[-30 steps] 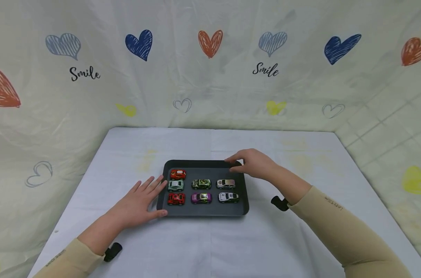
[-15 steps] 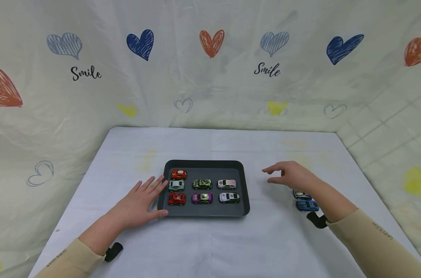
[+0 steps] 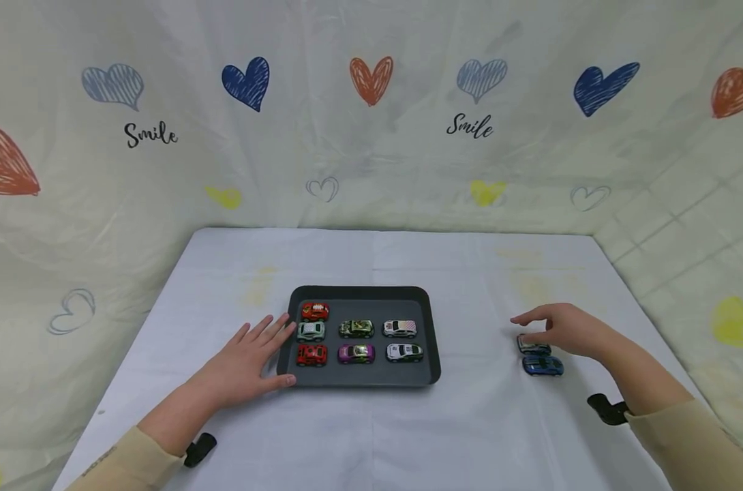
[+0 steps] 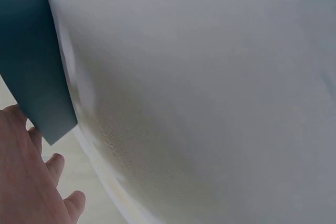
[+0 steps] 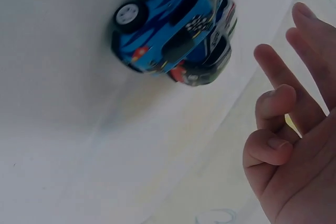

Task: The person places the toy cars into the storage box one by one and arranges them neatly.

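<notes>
My left hand point(image 3: 239, 365) rests with spread fingers at the left rim of a dark grey tray point(image 3: 359, 380). Several toy cars stand in that tray, among them a purple one point(image 3: 356, 354), a camouflage-green one point(image 3: 356, 329) and a white one point(image 3: 404, 352). Over on the right, my right hand point(image 3: 577, 332) hovers over two more toy cars, thumb and forefinger apart. The nearer is a blue car point(image 3: 542, 367); beside it sits a multicoloured car point(image 3: 534, 348), partly covered by the thumb in the head view. In the right wrist view, the fingers look clear of the blue car point(image 5: 163, 30).
A white cloth point(image 3: 457, 416) covers the table. Behind it hangs a pale sheet point(image 3: 408, 157) printed with hearts and lettering. A dark wrist camera point(image 3: 200, 450) sits under the left wrist, and another point(image 3: 607, 409) under the right.
My right hand has moved from the tray's far right corner rightward to the two toy cars, which have come into view. The left hand has stayed at the tray.
</notes>
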Motion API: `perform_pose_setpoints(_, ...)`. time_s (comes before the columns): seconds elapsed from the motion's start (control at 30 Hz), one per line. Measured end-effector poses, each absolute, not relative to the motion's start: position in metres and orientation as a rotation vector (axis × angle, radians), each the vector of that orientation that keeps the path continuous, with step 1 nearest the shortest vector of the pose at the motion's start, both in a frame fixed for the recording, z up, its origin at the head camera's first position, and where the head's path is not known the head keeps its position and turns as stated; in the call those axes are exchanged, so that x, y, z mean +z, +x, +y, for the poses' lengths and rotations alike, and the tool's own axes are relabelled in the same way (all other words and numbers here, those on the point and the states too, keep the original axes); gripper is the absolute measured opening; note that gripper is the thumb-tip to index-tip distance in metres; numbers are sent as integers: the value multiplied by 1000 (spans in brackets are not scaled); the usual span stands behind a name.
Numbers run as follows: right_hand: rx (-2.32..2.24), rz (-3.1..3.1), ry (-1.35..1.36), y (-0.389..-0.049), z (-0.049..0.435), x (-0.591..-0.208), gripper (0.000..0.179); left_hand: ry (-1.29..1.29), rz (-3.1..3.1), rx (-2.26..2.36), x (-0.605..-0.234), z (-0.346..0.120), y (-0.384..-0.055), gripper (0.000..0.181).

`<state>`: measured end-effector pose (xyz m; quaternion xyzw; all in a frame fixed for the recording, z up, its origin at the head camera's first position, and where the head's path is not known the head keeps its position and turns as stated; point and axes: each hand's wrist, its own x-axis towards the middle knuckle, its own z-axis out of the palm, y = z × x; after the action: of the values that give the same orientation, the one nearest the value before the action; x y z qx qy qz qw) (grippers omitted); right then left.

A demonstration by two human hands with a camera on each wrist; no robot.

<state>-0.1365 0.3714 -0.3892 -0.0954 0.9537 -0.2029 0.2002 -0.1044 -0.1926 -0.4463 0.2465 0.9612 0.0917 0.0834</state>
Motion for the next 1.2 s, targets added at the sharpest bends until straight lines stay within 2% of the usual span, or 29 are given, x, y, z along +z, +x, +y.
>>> perform_pose_setpoints(0.43, -566, 2554, -229, -138, 398, -406, 42, 767, 2885, 280, -447, -193, -105, 94)
perform_pose_setpoints(1.2, -636, 2581, -343, -141, 401, -416, 38, 745, 2868, 242, -448, -193, -106, 95)
